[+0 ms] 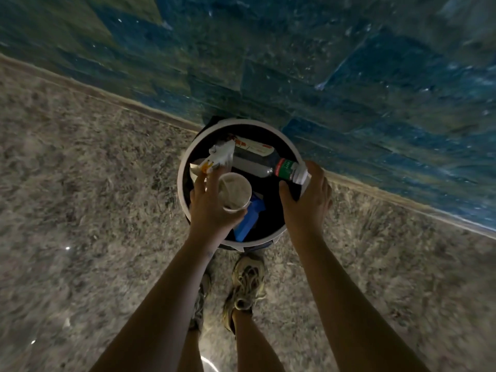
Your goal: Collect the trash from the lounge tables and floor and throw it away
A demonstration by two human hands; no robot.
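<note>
A round trash bin with a white rim and dark inside stands on the floor against the wall. Over its opening my left hand grips a paper cup and pinches a crumpled white wrapper with its fingertips. My right hand holds a plastic bottle with a red and green label, its body pointing into the bin. Inside the bin lie a white and red carton and a blue piece of trash.
The blue-green stone wall runs diagonally behind the bin. Speckled grey floor spreads to the left and right. My two shoes stand right at the bin's near side.
</note>
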